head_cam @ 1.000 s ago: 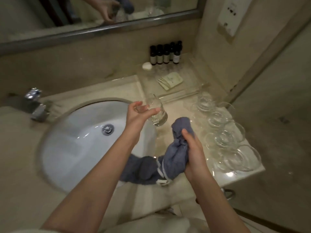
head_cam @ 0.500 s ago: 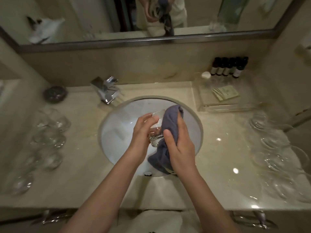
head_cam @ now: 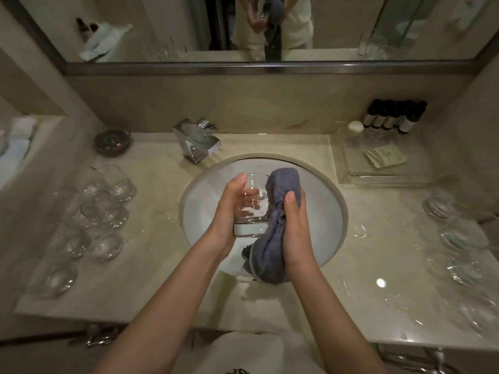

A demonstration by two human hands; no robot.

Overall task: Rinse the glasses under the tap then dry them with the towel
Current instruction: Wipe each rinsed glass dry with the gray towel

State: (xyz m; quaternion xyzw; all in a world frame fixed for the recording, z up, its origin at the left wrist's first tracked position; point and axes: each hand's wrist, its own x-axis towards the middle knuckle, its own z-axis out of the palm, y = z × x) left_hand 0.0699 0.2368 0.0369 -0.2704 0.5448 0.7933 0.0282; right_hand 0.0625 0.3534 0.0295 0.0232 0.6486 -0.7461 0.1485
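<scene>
Presently drying, by the look of it — glass (head_cam: pixel 249 205) held over the sink (head_cam: pixel 328 211), cupped from its left side in the left hand (head_cam: pixel 229 211), fingers curled round the wall, mouth tipped away toward the tap (head_cam: pixel 197 143). Grey towel (head_cam: pixel 280 220) bunched in the right hand (head_cam: pixel 295 225), gripped and pressed against the right side of the glass, top fold pushed up at the rim, loose tail hanging down past the near edge of the sink. Held above the basin rather than the tabletop (head_cam: pixel 162 279) presumably so drips fall into the bowl. No water seen running. Clustered to the left, a group of clear glasses (head_cam: pixel 105 209); to the right, another row of glasses (head_cam: pixel 464 238) near the edge — which lot is done and which is waiting, cannot tell. Further back: a dark dish (head_cam: pixel 113 141), a clear tray (head_cam: pixel 383 168) with a paper sachet, a row of small dark bottles (head_cam: pixel 391 117) against the wall, mirror (head_cam: pixel 162 28) above. Nothing between hands and either group, though crowded glassware on both sides leaves little room for a careless elbow.
</scene>
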